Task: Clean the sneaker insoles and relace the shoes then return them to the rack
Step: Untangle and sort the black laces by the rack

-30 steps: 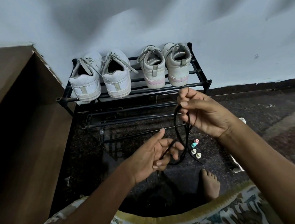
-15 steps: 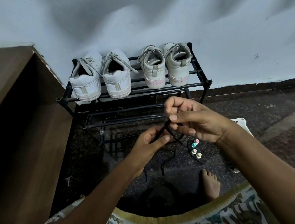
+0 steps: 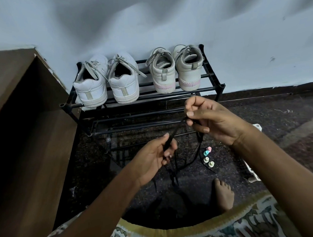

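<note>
A black shoelace (image 3: 176, 129) is stretched between my two hands above the dark floor. My left hand (image 3: 154, 158) pinches its lower part, and loose ends dangle below toward the floor. My right hand (image 3: 211, 119) pinches the upper part, higher and to the right. Behind them stands a black metal shoe rack (image 3: 213, 76) against the wall. On its top shelf sit a white pair of sneakers (image 3: 105, 84) at the left and a grey pair with pink stripes (image 3: 177, 72) at the right, heels toward me, with pale laces.
A brown wooden cabinet (image 3: 27, 133) fills the left side. Several small pastel bottles (image 3: 207, 156) stand on the floor under my right hand. A white object (image 3: 253, 175) lies partly hidden by my right forearm. My bare foot (image 3: 223, 194) rests on the floor.
The coiled lace has been pulled out into a taut line between the hands. My right hand dropped lower, then moved right; my left hand turned and pinched the lace.
</note>
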Motion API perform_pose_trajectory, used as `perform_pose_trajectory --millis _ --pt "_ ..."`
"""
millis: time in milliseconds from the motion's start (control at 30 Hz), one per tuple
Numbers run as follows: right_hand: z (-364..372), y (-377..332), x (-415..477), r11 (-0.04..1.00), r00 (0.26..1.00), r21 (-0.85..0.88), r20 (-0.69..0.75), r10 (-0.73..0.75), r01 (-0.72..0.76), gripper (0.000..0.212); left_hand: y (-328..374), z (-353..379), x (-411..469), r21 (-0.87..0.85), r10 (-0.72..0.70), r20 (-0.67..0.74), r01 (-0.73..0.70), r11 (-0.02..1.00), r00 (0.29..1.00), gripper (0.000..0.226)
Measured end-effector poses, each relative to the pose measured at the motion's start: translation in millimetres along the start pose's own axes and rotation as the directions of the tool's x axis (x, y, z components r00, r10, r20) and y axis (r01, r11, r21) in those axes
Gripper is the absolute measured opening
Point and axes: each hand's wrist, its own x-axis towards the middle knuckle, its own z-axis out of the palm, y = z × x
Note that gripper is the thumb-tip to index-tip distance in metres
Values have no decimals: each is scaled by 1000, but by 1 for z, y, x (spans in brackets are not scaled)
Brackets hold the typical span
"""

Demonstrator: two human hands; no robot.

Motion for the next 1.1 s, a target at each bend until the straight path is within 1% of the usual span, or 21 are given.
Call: perform_pose_trajectory --millis 33,100,167,267,300,333,367,400,467,533,567,633,700,767,833,900,1033,1100 --pt "-5 0 0 993 998 -122 -55 -4 -3 18 1 -2 1 -52 -9 0 9 999 1000 39" --pt "-14 1 0 932 989 -362 -148 -27 -29 18 3 -5 1 -111 -11 20 13 994 1000 37" --pt "-21 4 1 867 978 -494 -204 -44 -64 19 6 -7 0 -122 -22 26 25 992 999 37" --pt "-24 11 1 750 980 -652 -196 -19 -116 23 7 -7 0 -138 -37 51 44 989 998 37" --pt "-22 14 1 703 985 -699 -172 13 -131 30 8 -6 0 -150 -51 77 62 987 996 36" --pt "-18 16 1 681 990 -720 -129 59 -134 37 9 -6 -1 -157 -75 116 93 983 990 35" --pt "-13 18 1 694 991 -708 -67 118 -131 44 9 -6 -2 -155 -98 163 123 980 982 34" --pt "-6 20 1 738 983 -661 7 184 -134 48 11 -6 -4 -142 -114 203 145 979 973 32" --pt "5 24 4 810 942 -558 139 305 -180 52 14 -6 -7 -92 -125 238 150 984 963 27" --pt "10 28 7 804 896 -556 219 387 -212 49 17 -7 -9 -41 -134 237 147 988 962 21" --pt "12 31 8 791 885 -578 239 400 -202 45 19 -7 -10 -22 -141 234 150 988 962 17" --pt "13 36 10 791 898 -591 248 363 -156 36 22 -8 -10 19 -155 231 155 988 960 17" --pt "13 37 10 796 930 -593 212 300 -121 30 23 -11 -10 63 -171 216 161 985 961 21" --pt "11 36 10 802 948 -590 197 248 -88 36 20 -14 -8 90 -175 182 161 983 968 26" --pt "8 34 11 820 959 -570 199 200 -53 38 18 -17 -7 91 -173 156 160 983 972 31" --pt "4 32 11 812 969 -583 182 167 -30 32 18 -18 -8 74 -174 154 164 984 973 32" --pt "-4 28 11 759 991 -650 91 100 -17 20 19 -17 -9 68 -195 127 188 980 973 29" --pt "-6 26 10 763 994 -646 69 80 -17 12 19 -17 -9 61 -210 114 204 977 971 29"
